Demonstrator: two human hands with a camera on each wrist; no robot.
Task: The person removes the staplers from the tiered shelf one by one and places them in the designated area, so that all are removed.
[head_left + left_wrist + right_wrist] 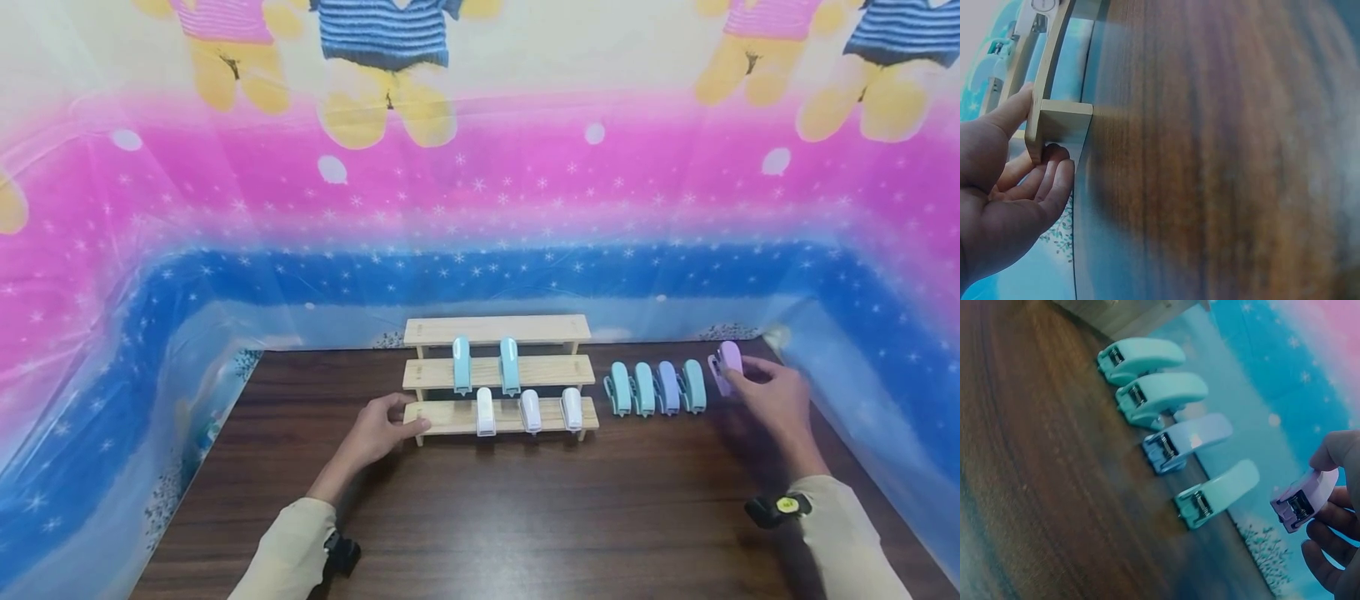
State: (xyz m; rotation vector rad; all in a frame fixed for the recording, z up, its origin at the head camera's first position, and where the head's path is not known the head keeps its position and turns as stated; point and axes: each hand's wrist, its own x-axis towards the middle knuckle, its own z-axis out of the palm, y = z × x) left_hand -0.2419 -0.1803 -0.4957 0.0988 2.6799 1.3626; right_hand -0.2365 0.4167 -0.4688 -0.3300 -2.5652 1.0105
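Note:
At the table's right side, my right hand (768, 396) pinches a light purple mini stapler (727, 362) between thumb and fingers; the right wrist view shows the purple stapler (1302, 499) with its metal spring end outward. My left hand (382, 429) grips the left end of the lowest step of a wooden tiered rack (450, 417), thumb on top and fingers curled beneath. Two teal staplers (462, 365) stand on the middle step. On the lowest step are a white stapler (486, 412) and two pale lilac staplers (531, 411).
Right of the rack, a row of staplers stands on the dark wooden table (480, 517): teal ones (619, 388) and a periwinkle one (667, 387). A patterned cloth backdrop (480, 275) rises behind the table and along both sides.

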